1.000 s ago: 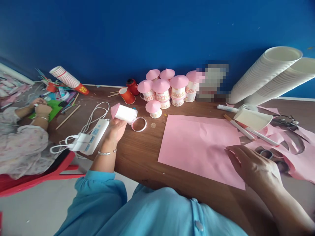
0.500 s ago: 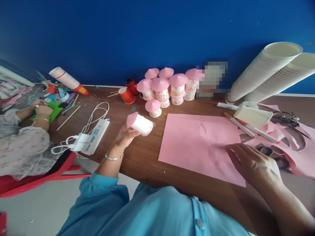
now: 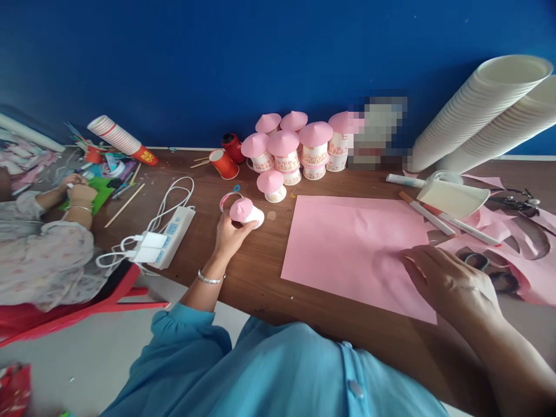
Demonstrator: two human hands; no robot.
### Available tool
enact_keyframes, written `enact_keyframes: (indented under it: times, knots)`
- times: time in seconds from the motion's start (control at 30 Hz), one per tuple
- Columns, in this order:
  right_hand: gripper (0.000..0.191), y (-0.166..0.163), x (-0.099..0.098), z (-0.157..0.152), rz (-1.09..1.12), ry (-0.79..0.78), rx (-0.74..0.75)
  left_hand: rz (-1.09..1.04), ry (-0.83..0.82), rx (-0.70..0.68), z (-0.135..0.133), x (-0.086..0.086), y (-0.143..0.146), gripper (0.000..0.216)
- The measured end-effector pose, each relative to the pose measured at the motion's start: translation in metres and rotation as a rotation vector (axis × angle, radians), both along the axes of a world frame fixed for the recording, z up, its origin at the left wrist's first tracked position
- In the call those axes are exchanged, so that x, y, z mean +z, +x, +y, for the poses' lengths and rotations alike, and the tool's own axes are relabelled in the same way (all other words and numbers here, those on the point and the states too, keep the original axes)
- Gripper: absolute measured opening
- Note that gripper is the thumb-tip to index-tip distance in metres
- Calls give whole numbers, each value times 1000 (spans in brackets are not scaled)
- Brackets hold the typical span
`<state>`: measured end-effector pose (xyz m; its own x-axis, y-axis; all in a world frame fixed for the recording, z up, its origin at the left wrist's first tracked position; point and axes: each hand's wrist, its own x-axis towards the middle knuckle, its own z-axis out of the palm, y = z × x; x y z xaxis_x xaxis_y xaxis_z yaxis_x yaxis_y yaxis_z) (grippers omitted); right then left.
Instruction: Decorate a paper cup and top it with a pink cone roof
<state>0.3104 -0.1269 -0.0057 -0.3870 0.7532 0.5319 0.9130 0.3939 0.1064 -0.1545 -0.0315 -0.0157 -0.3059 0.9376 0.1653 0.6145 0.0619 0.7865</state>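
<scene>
A deep blue wall (image 3: 217,63) fills the top of our view, and below it runs a brown wooden surface (image 3: 256,260). A large pink sheet (image 3: 347,243) lies flat on the surface, right of the middle. Two tall stacks of white cups (image 3: 469,119) lean at the back right. At the back centre we find a cluster of decorated cups (image 3: 284,142), upright and close together, each topped with a pink cone.

Our right hand (image 3: 428,281) is palm down at the sheet's right edge, fingers loosely bent, gripping nothing that we can see; we cannot tell how firmly it presses. Our left hand (image 3: 237,231) grasps a white paper cup (image 3: 257,216), thumb on the near side and fingers on the far side.

This cup is left of the pink sheet and in front of the cluster. Its body is plain white, and a soft pink cone (image 3: 240,209) caps one end. The cone's tip points up towards us and slightly left; the long axis leans, foreshortened, with the white rim down and to the right. We cannot tell whether the rim touches the surface.

Just beyond our left fingers is a thin ring (image 3: 222,201), partly hidden.
</scene>
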Motion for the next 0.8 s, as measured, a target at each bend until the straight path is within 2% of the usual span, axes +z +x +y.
enact_keyframes:
  times: [0.1,0.23,0.33,0.43,0.5,0.6,0.8]
  knots:
    - [32,1,-3,0,-2,-5,-6,-197,67,-6,4,0,-8,74]
    - [33,2,-6,1,-6,-5,-11,-614,89,-143,-9,14,4,72]
    - [32,2,-7,2,-4,-6,-15,-931,-6,-272,-24,29,22,66]
    - [31,3,-8,2,7,-20,-7,-1195,-161,-309,-34,37,40,66]
    - [32,4,-9,2,15,-29,-9,-1288,-223,-299,-37,38,49,63]
    - [33,5,-10,2,25,-40,-13,-1335,-226,-275,-35,37,55,56]
    - [31,6,-11,5,48,-63,-2,-1363,-216,-261,-21,39,55,71]
